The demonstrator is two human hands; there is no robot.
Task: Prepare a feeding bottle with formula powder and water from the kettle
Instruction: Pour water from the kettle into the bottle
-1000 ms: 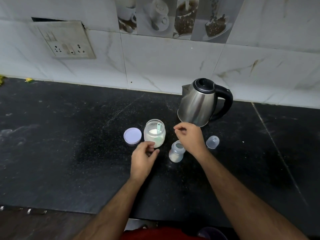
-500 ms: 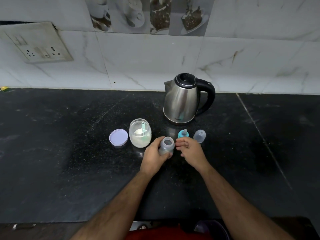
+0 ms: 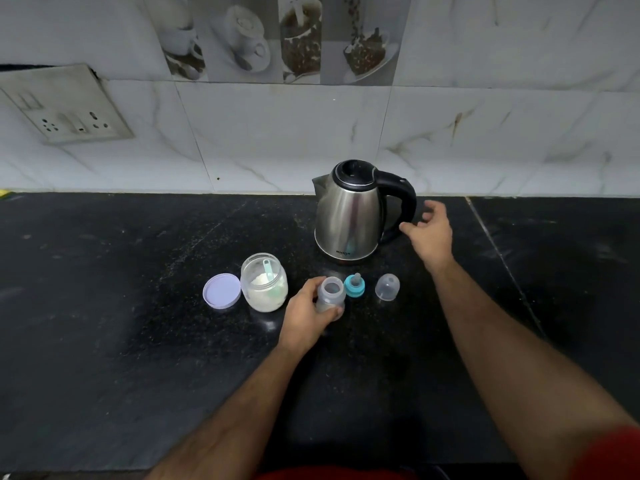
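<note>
My left hand (image 3: 304, 315) grips the open, clear feeding bottle (image 3: 331, 294), which stands upright on the black counter (image 3: 104, 306). A steel kettle (image 3: 349, 216) with a black handle (image 3: 403, 202) stands behind it. My right hand (image 3: 431, 232) hovers open just right of the handle, fingers spread, holding nothing. The teal nipple ring (image 3: 355, 286) and the clear bottle cap (image 3: 387, 287) lie right of the bottle. Left of it stands the open formula jar (image 3: 265, 285) with white powder and a green scoop (image 3: 268, 270) inside.
The jar's lilac lid (image 3: 221, 291) lies on the counter left of the jar. A tiled wall (image 3: 277, 133) rises behind the kettle, with a socket plate (image 3: 65, 105) at the upper left.
My right hand left the bottle's mouth and moved up and right to the kettle's handle. My left hand went from near the jar to gripping the bottle, and the nipple ring now lies beside it.
</note>
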